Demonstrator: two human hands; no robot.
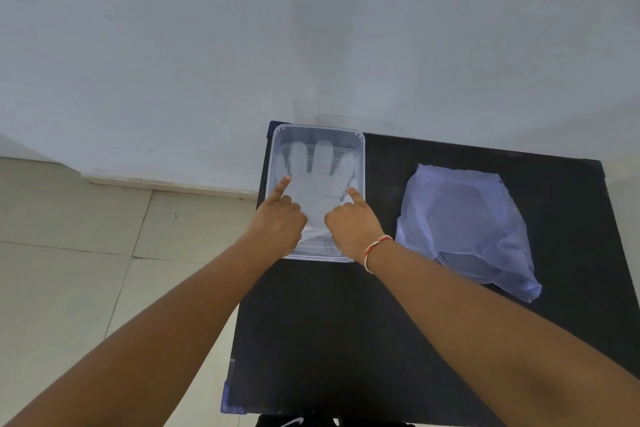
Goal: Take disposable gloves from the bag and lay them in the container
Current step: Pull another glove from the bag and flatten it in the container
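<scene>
A clear rectangular container [360, 156] stands at the far left of the black table. A see-through disposable glove [320, 184] lies flat in it, fingers pointing away from me. My left hand [277, 218] presses its index fingertip on the glove's left edge. My right hand [353, 222] presses its index fingertip on the glove's right edge. On both hands the other fingers are curled and grip nothing. The translucent plastic bag [467, 225] lies to the right of the container, with a stack of gloves faintly showing through it.
The black table [311, 340] has its left edge just beside the container, with pale floor tiles [69, 253] below. A grey wall [311, 28] rises right behind the table. A red and white thread band sits on my right wrist [375, 248].
</scene>
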